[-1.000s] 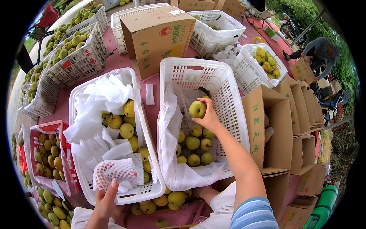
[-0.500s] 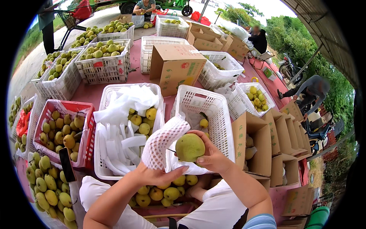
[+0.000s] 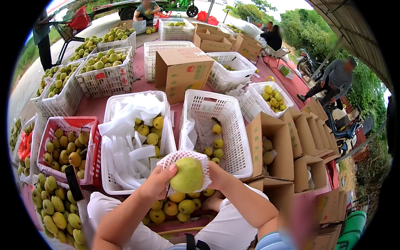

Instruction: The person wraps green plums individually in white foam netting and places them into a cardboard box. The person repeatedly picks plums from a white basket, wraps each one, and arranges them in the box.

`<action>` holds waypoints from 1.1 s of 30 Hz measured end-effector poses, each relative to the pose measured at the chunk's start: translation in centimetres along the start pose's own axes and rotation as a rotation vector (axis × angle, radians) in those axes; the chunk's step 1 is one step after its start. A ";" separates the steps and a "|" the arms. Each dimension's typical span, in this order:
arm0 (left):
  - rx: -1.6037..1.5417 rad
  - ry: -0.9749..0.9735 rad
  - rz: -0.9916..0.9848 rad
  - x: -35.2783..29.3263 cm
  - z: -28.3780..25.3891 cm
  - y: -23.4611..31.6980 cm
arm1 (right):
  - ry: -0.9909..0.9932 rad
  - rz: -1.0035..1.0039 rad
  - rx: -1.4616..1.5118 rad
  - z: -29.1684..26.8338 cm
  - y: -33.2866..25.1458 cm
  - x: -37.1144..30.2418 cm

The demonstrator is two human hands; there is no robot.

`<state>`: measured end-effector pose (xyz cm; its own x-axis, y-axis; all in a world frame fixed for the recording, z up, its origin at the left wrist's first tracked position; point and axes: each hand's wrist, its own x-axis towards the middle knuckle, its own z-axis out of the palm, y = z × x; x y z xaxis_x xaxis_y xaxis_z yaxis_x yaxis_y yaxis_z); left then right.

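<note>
A large green-yellow pear (image 3: 187, 176) sits partly inside a white foam net sleeve (image 3: 178, 156), whose mesh shows behind and along its upper edge. My left hand (image 3: 159, 181) grips the pear and net from the left, thumb on the fruit's upper side. From the right, my right hand (image 3: 217, 175) is closed round the net and pear; its fingertips are hidden behind them. Just beyond my hands stands a white crate (image 3: 109, 160) of flat foam nets (image 3: 125, 158) and pears. Under my forearms lie more yellow-green pears (image 3: 186, 207).
A white basket (image 3: 246, 154) with several pears is ahead to the right. Open cardboard boxes (image 3: 273, 162) line my right side. A red crate (image 3: 96, 166) of pears and a phone (image 3: 73, 183) are on my left. A person (image 3: 339, 77) bends at the far right.
The net sleeve has gone from my left forearm's end to round the pear. Both hands have come together on the fruit, and the view has shifted slightly.
</note>
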<state>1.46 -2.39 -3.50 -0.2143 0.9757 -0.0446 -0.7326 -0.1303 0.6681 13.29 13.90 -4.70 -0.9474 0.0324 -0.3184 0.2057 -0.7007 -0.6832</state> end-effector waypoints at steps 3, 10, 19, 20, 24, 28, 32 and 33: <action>-0.020 0.095 -0.136 -1.0 0.6 -1.2 | -0.308 0.017 -0.022 -0.5 1.1 0.7; -0.183 0.085 -0.240 -1.4 0.0 -2.4 | -0.157 0.356 0.537 1.9 2.0 0.7; -0.012 -0.088 -0.267 -0.7 -1.3 -3.2 | -0.373 0.385 0.597 2.9 1.7 0.5; 0.028 -0.116 -0.252 -0.8 -2.4 -3.0 | -0.174 0.287 0.392 4.3 0.2 -0.8; 0.121 -0.082 -0.200 -1.5 -1.3 -0.9 | -0.245 0.204 0.347 3.5 -1.0 -1.3; 0.037 0.133 -0.181 -0.9 -0.9 0.3 | -0.136 0.258 0.374 4.1 -2.0 -2.7; 0.202 0.219 -0.065 0.2 3.4 2.3 | -0.022 -0.053 -0.129 0.1 -3.8 -2.3; 0.249 0.261 -0.016 0.3 3.0 2.1 | 0.071 -0.145 -0.338 1.0 -4.1 -2.6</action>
<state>1.75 -1.89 0.13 -0.3857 0.8952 -0.2233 -0.5644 -0.0375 0.8246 14.67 16.03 -0.43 -0.9557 0.1715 -0.2391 0.1512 -0.4107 -0.8991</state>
